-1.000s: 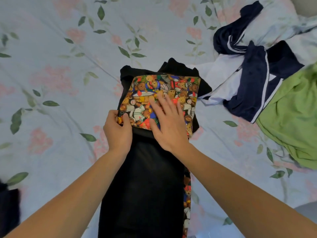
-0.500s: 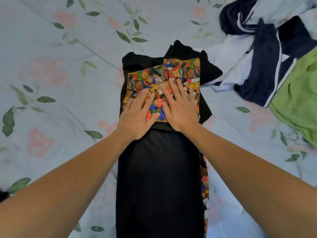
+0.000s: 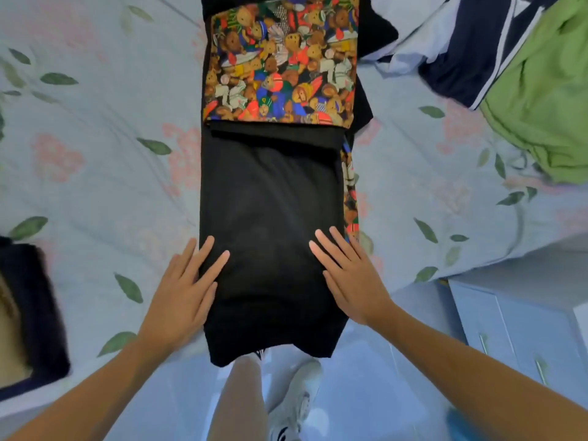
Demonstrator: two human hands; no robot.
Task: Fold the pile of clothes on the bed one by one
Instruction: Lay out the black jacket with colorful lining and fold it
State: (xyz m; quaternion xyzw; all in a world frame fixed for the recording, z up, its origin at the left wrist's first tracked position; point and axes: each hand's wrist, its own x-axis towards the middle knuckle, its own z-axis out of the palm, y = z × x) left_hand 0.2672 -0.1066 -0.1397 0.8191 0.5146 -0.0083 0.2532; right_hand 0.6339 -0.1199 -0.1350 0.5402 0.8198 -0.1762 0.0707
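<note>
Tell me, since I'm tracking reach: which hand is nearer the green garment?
Right. The right hand rests on the black garment's right side, toward the green garment; the left hand rests on its far edge.

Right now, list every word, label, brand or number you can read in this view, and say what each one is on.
None: no readable text shows anywhere.
The bear-print panel on the black garment carries pictures only, no letters.
The shoe has dark marks near the toe, too blurred to read.
The green garment and navy-and-white clothes show no label.
</note>
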